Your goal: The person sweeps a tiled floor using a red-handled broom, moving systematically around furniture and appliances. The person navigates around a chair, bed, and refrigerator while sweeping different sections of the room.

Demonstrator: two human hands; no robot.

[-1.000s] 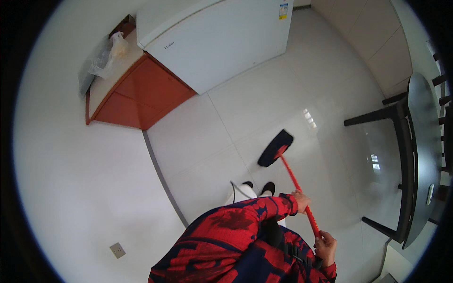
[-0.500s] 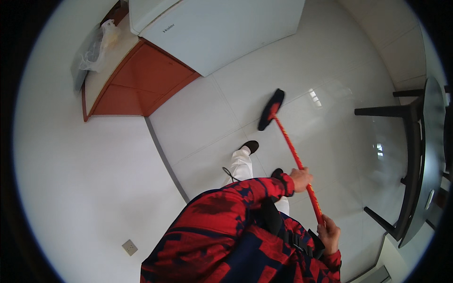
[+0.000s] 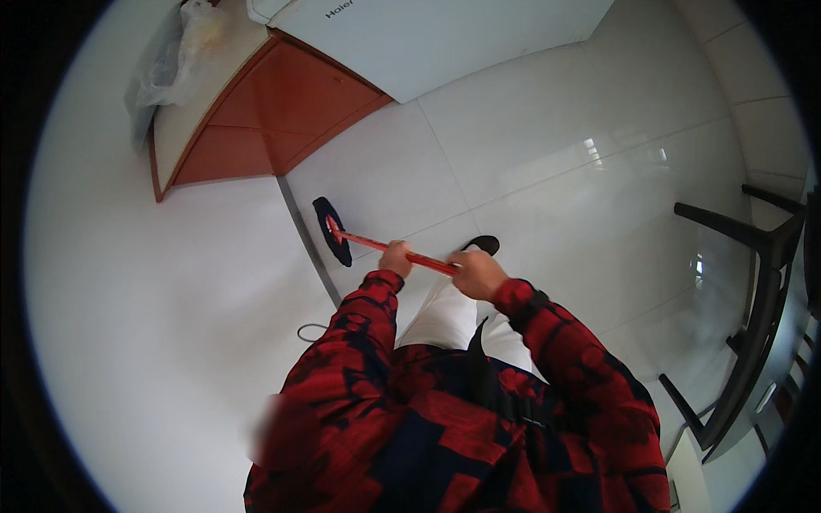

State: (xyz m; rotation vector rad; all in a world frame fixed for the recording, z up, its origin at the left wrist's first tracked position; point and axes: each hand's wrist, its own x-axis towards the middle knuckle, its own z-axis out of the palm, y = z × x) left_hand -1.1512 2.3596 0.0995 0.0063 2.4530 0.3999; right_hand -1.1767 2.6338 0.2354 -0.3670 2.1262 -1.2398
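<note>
baseboard (image 3: 301,224): ran just left of the mop head.
mop head (image 3: 334,232): lay on the floor (image 3: 530,205), near the baseboard.
left hand (image 3: 396,258): grip wrapped round the red handle (image 3: 368,243), nearer the mop head.
right hand (image 3: 477,274): grip closed about the handle's upper end.
good stroke: seemed to call for firm hands, flat head, even pressure.
difference: half a second earlier, the mop head stood farther right; it had since swung left.

Mop head (image 3: 332,229) lay left of my fingers (image 3: 393,248), beside wall (image 3: 188,291) | bag (image 3: 184,56) sat on counter (image 3: 224,73), ahead-left | appliance (image 3: 445,43) stood right of counter
</note>
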